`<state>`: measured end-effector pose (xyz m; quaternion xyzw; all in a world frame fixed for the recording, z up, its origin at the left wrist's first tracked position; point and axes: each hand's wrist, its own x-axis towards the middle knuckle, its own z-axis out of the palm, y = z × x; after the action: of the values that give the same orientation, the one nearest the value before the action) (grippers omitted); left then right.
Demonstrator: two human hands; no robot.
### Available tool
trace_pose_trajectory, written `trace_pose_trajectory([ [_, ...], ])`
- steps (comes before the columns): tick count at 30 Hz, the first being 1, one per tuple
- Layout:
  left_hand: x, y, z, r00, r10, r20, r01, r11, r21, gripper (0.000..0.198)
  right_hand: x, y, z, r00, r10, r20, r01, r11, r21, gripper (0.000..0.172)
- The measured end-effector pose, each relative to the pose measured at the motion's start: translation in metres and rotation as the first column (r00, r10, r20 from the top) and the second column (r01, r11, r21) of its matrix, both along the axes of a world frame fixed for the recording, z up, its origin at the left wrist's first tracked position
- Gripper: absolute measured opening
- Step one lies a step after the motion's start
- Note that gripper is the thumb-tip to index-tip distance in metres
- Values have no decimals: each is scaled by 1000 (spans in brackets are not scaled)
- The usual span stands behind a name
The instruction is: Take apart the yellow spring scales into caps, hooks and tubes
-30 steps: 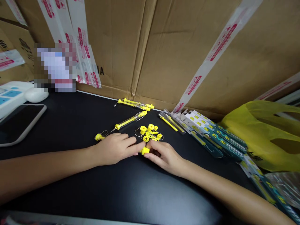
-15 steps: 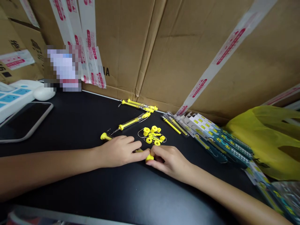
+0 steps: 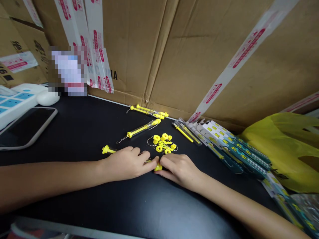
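Note:
My left hand (image 3: pixel 127 162) lies on the black table (image 3: pixel 82 129), fingers curled over a clear tube with yellow ends (image 3: pixel 107 150) that sticks out past my knuckles to the left. My right hand (image 3: pixel 178 169) meets it fingertip to fingertip, pinching a small yellow cap (image 3: pixel 158 167) at the tube's right end. Just beyond my fingers is a small pile of yellow caps and wire rings (image 3: pixel 163 143). Another assembled tube (image 3: pixel 142 128) lies further back, and two more (image 3: pixel 149 111) rest by the cardboard wall.
Cardboard boxes (image 3: pixel 174 49) with printed tape wall off the back. Packaged cards (image 3: pixel 229 146) fan out at the right beside a yellow plastic bag (image 3: pixel 284 149). A phone (image 3: pixel 25 127), a white power strip (image 3: pixel 15 101) and a white mouse (image 3: pixel 47 98) sit far left.
Both hands stayed together on the tube and cap; the tube's left yellow end now sticks out slightly further left of my left hand. The view shifted a little.

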<state>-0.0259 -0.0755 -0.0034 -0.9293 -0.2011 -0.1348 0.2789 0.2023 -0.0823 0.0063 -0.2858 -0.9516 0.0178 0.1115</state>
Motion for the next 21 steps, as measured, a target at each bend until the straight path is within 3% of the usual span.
trace_pose_trajectory([
  [4,-1,2,-2,998,65,-17,-66,997,-51,33,-1,2,-1,998,-49,24,49,999,10,24],
  [11,-1,9,-3,998,64,7,-62,992,-113,33,-1,1,3,989,-137,48,141,987,-75,27],
  [17,-2,10,-5,998,54,25,-50,987,-150,34,0,4,-2,990,-129,-64,120,985,-124,25],
  [21,-3,12,-6,999,8,44,-2,988,-152,32,2,4,-3,992,-71,-108,64,995,-72,23],
])
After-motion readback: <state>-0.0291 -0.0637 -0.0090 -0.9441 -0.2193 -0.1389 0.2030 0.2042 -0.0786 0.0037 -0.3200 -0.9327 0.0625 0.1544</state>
